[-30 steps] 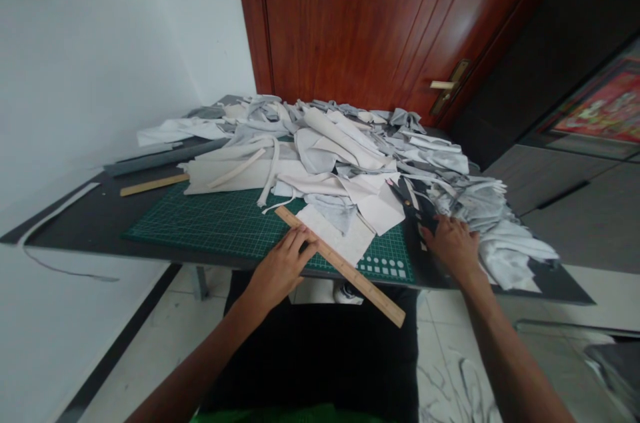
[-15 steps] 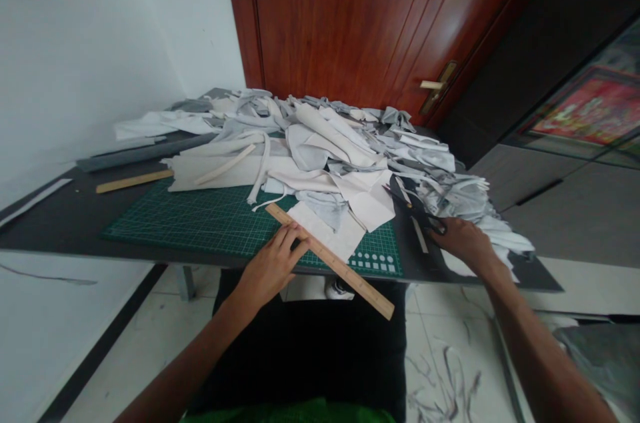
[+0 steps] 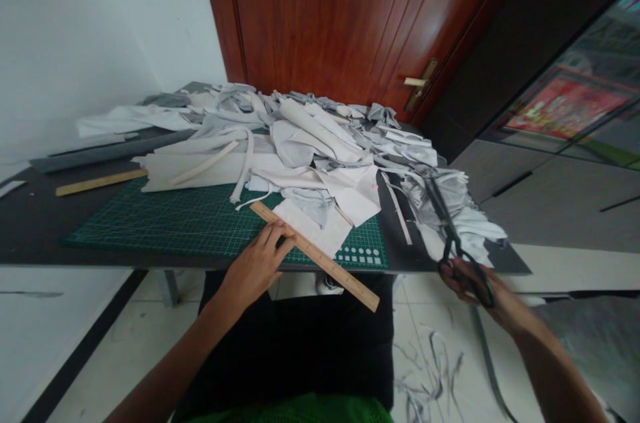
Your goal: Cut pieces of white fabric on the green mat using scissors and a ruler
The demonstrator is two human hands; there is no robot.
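Observation:
My left hand (image 3: pixel 257 263) lies flat on a long wooden ruler (image 3: pixel 320 259) that slants across the near edge of a green cutting mat (image 3: pixel 175 223) and over a white fabric piece (image 3: pixel 313 226). The ruler's right end sticks out past the table edge. My right hand (image 3: pixel 470 279) is closed through the handles of black scissors (image 3: pixel 447 229), held off the table's right front edge with the blades pointing away over the cloth.
A big heap of white and grey fabric scraps (image 3: pixel 320 143) covers the back and right of the dark table (image 3: pixel 30 229). A second wooden ruler (image 3: pixel 100 181) lies at the left. A brown door (image 3: pixel 340 16) stands behind. Fabric strips litter the floor (image 3: pixel 435 369).
My right hand took the black scissors from the table beside the mat and drew them back to the right front edge. The left hand stayed on the ruler. The view shifted right.

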